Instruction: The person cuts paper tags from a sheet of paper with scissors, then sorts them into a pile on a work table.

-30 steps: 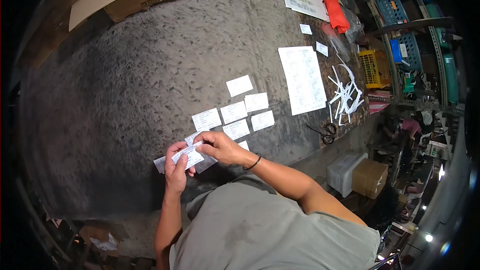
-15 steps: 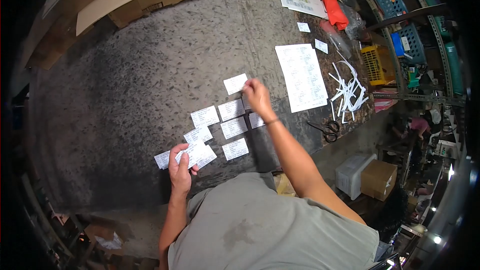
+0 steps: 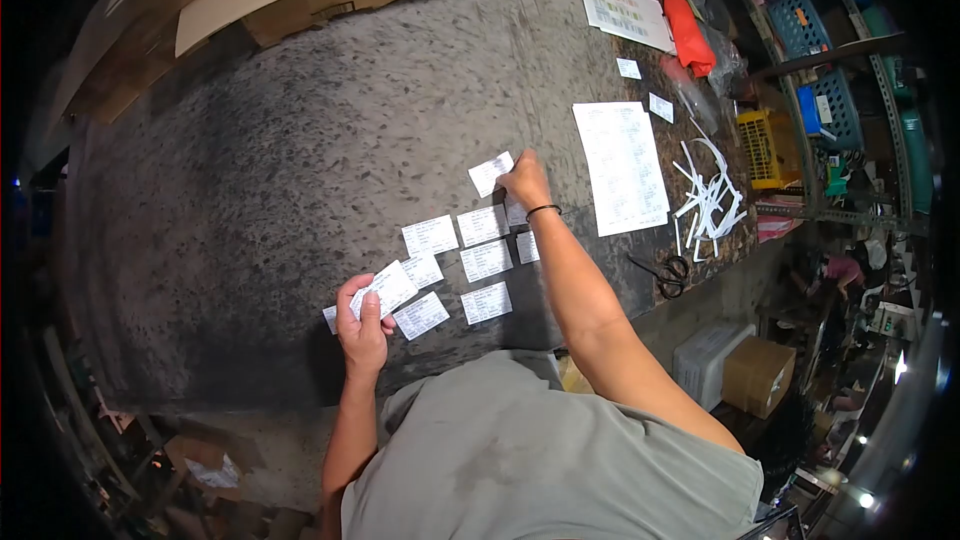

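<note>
My left hand (image 3: pixel 363 325) is closed around printed paper slips (image 3: pixel 385 290), its thumb across the top one. Above and to the right, my right hand (image 3: pixel 527 180) pinches the right edge of a single slip (image 3: pixel 489 176) at the table surface. More slips lie between the hands in loose rows, among them one (image 3: pixel 430 236), another (image 3: pixel 483 225) and a lower one (image 3: pixel 487 303). A slip (image 3: pixel 421 315) rests just right of my left hand. Part of another slip (image 3: pixel 515 212) is hidden under my right wrist.
A large printed sheet (image 3: pixel 620 170) lies to the right, beside a pile of paper strips (image 3: pixel 710 200) and black scissors (image 3: pixel 672 275). Farther back are two small slips, a chart sheet (image 3: pixel 630 12) and a red bag (image 3: pixel 688 32). Shelves with baskets (image 3: pixel 765 148) stand at the right.
The view has shifted, so the table appears farther right and lower. The slip at my right hand has turned slightly. My left hand's slips have tilted up, uncovering more of the slip beside them.
</note>
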